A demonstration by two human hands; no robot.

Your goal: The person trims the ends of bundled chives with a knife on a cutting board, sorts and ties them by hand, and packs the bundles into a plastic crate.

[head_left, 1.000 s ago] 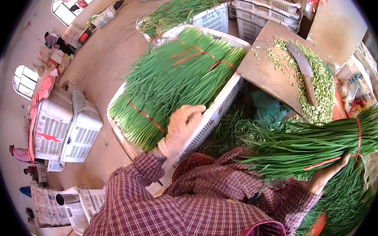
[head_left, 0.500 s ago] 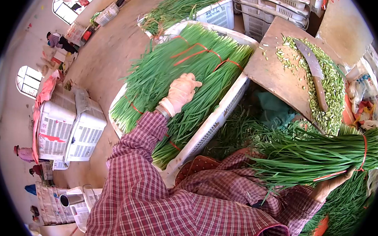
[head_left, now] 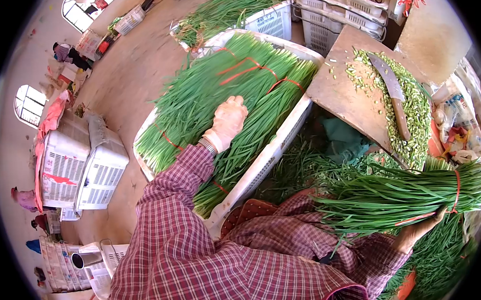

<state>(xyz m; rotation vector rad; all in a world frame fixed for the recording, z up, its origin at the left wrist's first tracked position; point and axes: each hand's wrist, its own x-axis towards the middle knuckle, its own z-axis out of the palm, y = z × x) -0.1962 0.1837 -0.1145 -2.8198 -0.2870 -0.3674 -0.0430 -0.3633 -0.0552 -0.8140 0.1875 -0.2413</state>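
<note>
My left hand [head_left: 228, 121], in a pale glove, rests on tied green leafy bunches [head_left: 206, 92] that fill a white crate [head_left: 257, 168]. Its fingers are curled together, and whatever lies under them is hidden. At the right, my right hand [head_left: 418, 230] grips another long green bunch [head_left: 387, 197] from below, near its red tie [head_left: 457, 189]. The cut ends of that bunch point right and its leaves spread left toward my lap.
A board [head_left: 345, 86] beyond the crate holds chopped green pieces and a knife [head_left: 391, 90]. More greens fill a crate [head_left: 270, 22] behind. Stacked crates [head_left: 318, 31] stand at the back. Wrapped crates [head_left: 102, 172] are on the left, and people [head_left: 72, 54] are farther off.
My left hand has moved from the crate's near side up onto the bunches, and its fingers have curled in. My right hand still holds its bunch in about the same place.
</note>
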